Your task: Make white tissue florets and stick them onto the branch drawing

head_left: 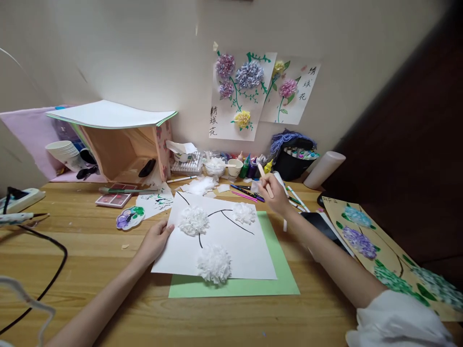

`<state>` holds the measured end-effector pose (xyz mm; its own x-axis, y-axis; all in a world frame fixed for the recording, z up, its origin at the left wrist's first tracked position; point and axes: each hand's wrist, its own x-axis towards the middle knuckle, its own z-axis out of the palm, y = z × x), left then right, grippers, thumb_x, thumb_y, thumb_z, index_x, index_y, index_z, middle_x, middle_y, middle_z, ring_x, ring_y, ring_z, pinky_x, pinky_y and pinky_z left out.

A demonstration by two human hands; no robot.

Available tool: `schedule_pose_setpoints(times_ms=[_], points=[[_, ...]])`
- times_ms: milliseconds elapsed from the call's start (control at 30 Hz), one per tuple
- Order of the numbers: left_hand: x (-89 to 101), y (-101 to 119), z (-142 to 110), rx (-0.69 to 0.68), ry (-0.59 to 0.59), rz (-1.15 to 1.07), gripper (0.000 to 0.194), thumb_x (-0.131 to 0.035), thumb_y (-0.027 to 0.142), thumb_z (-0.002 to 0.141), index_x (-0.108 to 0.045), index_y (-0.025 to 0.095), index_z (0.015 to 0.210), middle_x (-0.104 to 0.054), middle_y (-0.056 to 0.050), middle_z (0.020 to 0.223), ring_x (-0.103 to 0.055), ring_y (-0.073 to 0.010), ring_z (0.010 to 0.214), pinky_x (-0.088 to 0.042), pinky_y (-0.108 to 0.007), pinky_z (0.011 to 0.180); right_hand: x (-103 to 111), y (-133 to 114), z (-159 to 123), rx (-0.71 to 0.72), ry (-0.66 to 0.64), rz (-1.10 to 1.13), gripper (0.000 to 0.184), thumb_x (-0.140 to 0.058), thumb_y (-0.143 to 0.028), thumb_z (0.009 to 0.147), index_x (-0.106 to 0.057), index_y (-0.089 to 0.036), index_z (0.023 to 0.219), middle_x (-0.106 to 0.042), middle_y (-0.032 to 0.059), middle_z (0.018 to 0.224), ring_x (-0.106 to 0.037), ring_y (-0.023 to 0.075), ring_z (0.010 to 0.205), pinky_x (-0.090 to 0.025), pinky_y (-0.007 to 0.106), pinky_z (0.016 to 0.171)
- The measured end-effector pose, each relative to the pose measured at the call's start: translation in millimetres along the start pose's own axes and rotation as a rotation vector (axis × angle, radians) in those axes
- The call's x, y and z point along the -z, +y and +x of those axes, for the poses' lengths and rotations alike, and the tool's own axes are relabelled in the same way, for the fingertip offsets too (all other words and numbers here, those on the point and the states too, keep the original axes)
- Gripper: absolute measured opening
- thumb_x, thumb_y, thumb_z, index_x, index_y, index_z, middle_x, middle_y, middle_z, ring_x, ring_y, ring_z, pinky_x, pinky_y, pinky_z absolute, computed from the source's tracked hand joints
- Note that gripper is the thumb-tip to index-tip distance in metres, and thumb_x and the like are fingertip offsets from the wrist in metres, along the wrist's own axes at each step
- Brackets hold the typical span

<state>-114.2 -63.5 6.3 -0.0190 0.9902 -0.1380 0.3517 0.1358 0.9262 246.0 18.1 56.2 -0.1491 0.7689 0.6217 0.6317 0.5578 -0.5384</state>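
Observation:
A white sheet [231, 243] lies on the desk with black drawn stems and three white tissue flowers [194, 220] glued on it. It rests on a green sheet [282, 270]. My left hand [156, 239] presses on the white sheet's left edge, fingers curled over it. My right hand [275, 193] is raised behind the sheet's far right corner and pinches a wooden-handled brush [265, 180], near the paint bottles [249, 166] and loose pens [248, 193].
A paint palette [129, 217] and a pink paint box [115, 197] lie at left. A tan sheet with coloured flowers [390, 262] lies at right. A pink box under paper [123, 144], cups [65, 152], a black marker bag [294, 161] and black cables [47, 284] surround the desk.

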Motion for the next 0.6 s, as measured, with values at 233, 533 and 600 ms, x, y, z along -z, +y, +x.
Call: schedule_pose_setpoints(times_ms=[233, 533, 600], points=[[-0.8, 7, -6, 0.023, 0.053, 0.109, 0.041, -0.056, 0.052, 0.065, -0.062, 0.014, 0.08, -0.067, -0.006, 0.073, -0.06, -0.025, 0.073, -0.043, -0.03, 0.062, -43, -16, 34, 0.326, -0.428, -0.197, 0.01, -0.035, -0.013, 0.085, -0.04, -0.021, 0.08, -0.047, 0.0022, 0.08, -0.044, 0.0141, 0.065, -0.038, 0.025, 0.061], [1.4, 6, -8, -0.046, 0.063, 0.242, 0.032, -0.048, 0.045, 0.072, -0.061, 0.017, 0.067, -0.065, -0.005, 0.069, -0.057, -0.0234, 0.07, -0.038, -0.029, 0.061, -120, -25, 58, 0.721, -0.624, -0.507, 0.017, -0.036, -0.006, 0.086, -0.048, -0.017, 0.089, -0.054, 0.0076, 0.09, -0.05, 0.0176, 0.078, -0.038, 0.027, 0.063], [1.3, 6, -9, -0.047, 0.062, 0.237, 0.032, -0.048, 0.045, 0.073, -0.061, 0.017, 0.067, -0.064, -0.005, 0.068, -0.057, -0.0231, 0.069, -0.037, -0.028, 0.059, -134, -25, 63, 0.734, -0.624, -0.543, 0.017, -0.038, -0.005, 0.086, -0.05, -0.016, 0.091, -0.055, 0.0093, 0.092, -0.052, 0.0192, 0.081, -0.04, 0.028, 0.065]])
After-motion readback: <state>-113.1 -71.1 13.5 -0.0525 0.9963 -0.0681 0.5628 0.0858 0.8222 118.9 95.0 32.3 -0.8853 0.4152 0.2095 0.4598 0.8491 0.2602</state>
